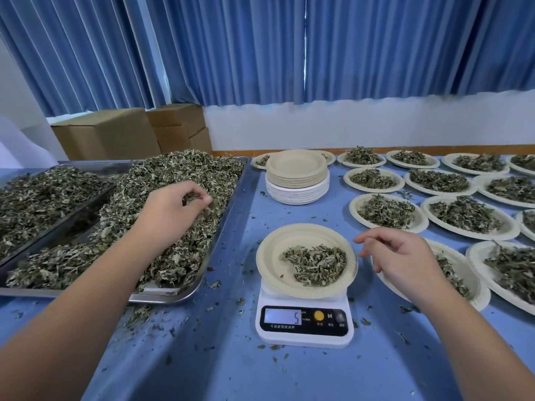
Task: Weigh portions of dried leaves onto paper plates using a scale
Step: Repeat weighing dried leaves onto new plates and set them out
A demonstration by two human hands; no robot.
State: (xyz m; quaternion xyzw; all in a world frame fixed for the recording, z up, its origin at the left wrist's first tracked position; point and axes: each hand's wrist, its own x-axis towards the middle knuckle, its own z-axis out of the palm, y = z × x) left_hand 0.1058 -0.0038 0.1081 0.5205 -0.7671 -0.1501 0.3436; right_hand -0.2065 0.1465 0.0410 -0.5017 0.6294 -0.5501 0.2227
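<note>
the left hand (176, 206) is over the heaped dried leaves (173, 215) in the metal tray (225, 209), fingers pinched together on a small tuft; the right hand (405, 256) hovers just right of the paper plate (272, 256), fingers loosely curled and apart, holding nothing; that plate sits on the white scale (304, 322), display reading 5, with a small leaf portion (315, 263) on it.

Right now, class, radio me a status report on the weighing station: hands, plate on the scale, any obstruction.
Left hand pinching leaves over the tray. Right hand open, empty, beside the plate. Scale reads 5. Nothing in the way.
</note>
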